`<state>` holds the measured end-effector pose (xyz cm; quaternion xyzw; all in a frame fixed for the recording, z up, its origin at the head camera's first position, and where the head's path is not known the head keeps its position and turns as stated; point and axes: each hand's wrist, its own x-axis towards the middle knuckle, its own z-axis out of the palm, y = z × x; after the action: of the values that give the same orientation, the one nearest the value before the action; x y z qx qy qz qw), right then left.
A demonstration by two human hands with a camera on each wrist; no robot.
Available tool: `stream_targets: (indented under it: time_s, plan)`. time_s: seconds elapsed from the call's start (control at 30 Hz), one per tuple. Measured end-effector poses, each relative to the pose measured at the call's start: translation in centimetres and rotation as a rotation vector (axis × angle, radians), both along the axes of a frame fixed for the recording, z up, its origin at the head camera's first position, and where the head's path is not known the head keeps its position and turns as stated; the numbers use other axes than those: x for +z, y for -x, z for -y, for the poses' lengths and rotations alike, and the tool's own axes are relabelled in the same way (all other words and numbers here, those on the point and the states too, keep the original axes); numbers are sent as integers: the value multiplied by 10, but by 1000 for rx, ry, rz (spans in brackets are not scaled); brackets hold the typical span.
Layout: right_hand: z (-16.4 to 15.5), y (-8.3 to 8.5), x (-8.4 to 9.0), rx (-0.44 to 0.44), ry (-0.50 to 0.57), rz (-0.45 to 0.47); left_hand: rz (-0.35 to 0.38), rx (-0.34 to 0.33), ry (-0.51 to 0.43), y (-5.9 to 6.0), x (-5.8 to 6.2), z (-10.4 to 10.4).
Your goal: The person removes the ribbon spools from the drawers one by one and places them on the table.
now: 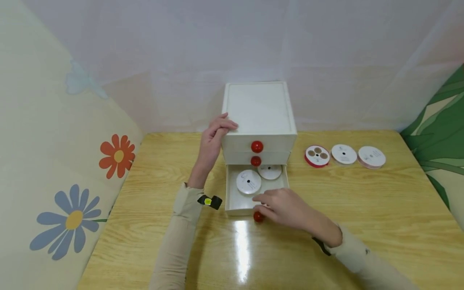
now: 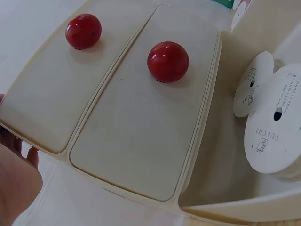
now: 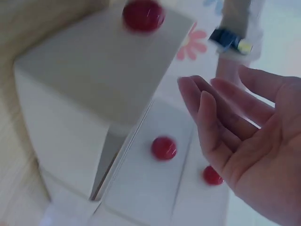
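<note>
The left hand (image 1: 212,141) rests curled fingers on the top left edge of the small cream three-drawer plastic cabinet (image 1: 258,117). The right hand (image 1: 286,209), fingers relaxed and holding nothing, hovers by the red round knob (image 1: 258,217) of the pulled-out bottom drawer (image 1: 232,193), perhaps touching its front. Two white ribbon spools (image 1: 248,182) lie inside.

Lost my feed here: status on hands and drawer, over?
Left hand rests on the cream three-drawer box. Right hand open at the pulled-out bottom drawer, by its red knob. Two white ribbon spools inside.
</note>
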<state>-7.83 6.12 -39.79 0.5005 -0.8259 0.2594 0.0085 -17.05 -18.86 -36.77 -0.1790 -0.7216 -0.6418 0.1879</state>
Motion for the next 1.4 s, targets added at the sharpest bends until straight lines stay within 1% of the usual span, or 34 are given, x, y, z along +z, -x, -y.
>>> stream_targets:
  time_s: [0.1,0.2,0.3,0.4,0.67,0.83,1.07,1.27,1.4]
  plan:
    - [-2,13,0,-40,39,-63,-3,2,-2,0,-1,0]
    - [0,22,-6,-81,22,-100,-4,3,-10,1,-1,0]
    - [3,30,-12,-115,-35,-91,2,4,-18,1,-1,0]
    - [8,36,-19,-131,-88,-87,10,8,-24,1,0,-1]
    - [19,50,-37,-130,-126,-97,1,10,-17,0,-1,-2]
    - [23,54,-43,-130,-153,-51,-14,3,-10,0,-2,0]
    - [27,57,-46,-104,-175,21,-41,-5,-13,1,-2,-1]
    - [30,57,-48,-70,-175,79,-27,4,-15,1,-2,-2]
    - [32,59,-53,-49,-169,94,-18,9,-13,1,-2,-2]
